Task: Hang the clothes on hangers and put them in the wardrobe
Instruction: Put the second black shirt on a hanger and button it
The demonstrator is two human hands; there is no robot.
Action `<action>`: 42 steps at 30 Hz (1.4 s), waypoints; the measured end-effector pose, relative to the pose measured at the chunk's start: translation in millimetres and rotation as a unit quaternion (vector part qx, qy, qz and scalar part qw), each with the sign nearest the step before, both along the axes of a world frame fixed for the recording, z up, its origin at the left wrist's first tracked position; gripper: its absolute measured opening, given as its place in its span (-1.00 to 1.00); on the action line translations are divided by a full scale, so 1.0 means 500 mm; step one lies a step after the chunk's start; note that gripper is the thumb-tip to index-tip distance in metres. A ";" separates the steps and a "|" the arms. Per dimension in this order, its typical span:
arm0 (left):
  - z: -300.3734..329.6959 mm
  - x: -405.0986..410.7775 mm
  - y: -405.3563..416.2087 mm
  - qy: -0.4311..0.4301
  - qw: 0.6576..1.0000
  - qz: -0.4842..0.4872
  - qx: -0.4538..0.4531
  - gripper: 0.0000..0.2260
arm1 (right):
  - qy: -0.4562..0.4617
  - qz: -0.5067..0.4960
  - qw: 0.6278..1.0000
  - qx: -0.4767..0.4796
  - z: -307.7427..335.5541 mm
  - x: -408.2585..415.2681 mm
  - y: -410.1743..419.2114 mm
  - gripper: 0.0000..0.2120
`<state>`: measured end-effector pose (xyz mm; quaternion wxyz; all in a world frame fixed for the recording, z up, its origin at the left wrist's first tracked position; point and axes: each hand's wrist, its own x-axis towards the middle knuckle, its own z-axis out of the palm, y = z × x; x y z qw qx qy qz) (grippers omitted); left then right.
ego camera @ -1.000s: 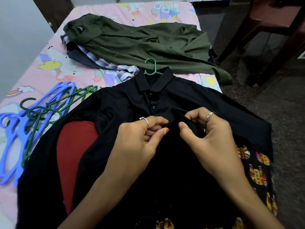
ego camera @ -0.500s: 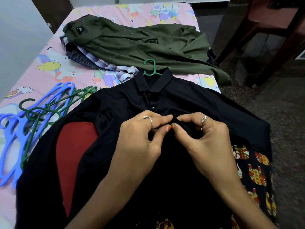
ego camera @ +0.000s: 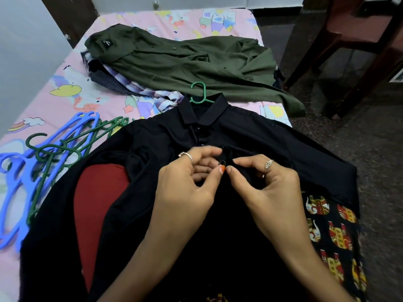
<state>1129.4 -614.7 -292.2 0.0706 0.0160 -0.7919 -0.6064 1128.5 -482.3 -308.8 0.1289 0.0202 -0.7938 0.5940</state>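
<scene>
Black collared button-up shirt [ego camera: 261, 136]: placket pinched between both hands' fingertips.
Left hand [ego camera: 185, 182]: thumb and forefinger nip a small dark button [ego camera: 222, 163].
Right hand [ego camera: 266, 184]: pinches the cloth just beside it.
Olive green shirt [ego camera: 185, 59] — beyond the fingers — neck label unreadable.

A black collared button-front shirt [ego camera: 250, 136] lies spread face-up on a green plastic hanger [ego camera: 199, 94] — hook protruding past the collar — beside loose blue and green plastic hangers [ego camera: 43, 158].
</scene>
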 end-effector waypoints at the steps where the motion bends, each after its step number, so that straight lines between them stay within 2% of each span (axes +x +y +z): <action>1: 0.001 -0.003 -0.001 -0.010 1.000 0.003 0.016 -0.84 | 0.005 -0.001 1.000 -0.004 0.001 0.000 -0.001 -0.94; 12: 0.011 -0.002 0.000 -0.030 0.999 0.011 0.044 -0.87 | 0.021 -0.010 1.000 -0.015 -0.005 0.007 -0.007 -0.93; 21: 0.004 -0.009 -0.007 -0.041 0.998 0.035 -0.029 -0.87 | -0.065 0.105 0.992 0.027 0.020 0.011 -0.001 -0.72; 26: 0.004 -0.018 -0.014 -0.075 0.997 0.017 -0.012 -0.85 | -0.188 0.104 0.975 -0.054 0.030 -0.009 0.014 -0.80; 29: 0.006 -0.022 -0.019 -0.092 0.996 -0.001 0.006 -0.85 | -0.229 0.118 0.960 -0.111 0.036 -0.023 0.018 -0.83; 35: 0.010 -0.027 -0.024 -0.115 0.992 -0.040 0.014 -0.86 | -0.239 0.124 0.952 -0.147 0.041 -0.042 0.024 -0.95; 42: 0.008 -0.034 -0.011 -0.108 0.993 -0.044 0.002 -0.83 | -0.233 0.095 0.960 -0.127 0.038 -0.056 0.020 -0.95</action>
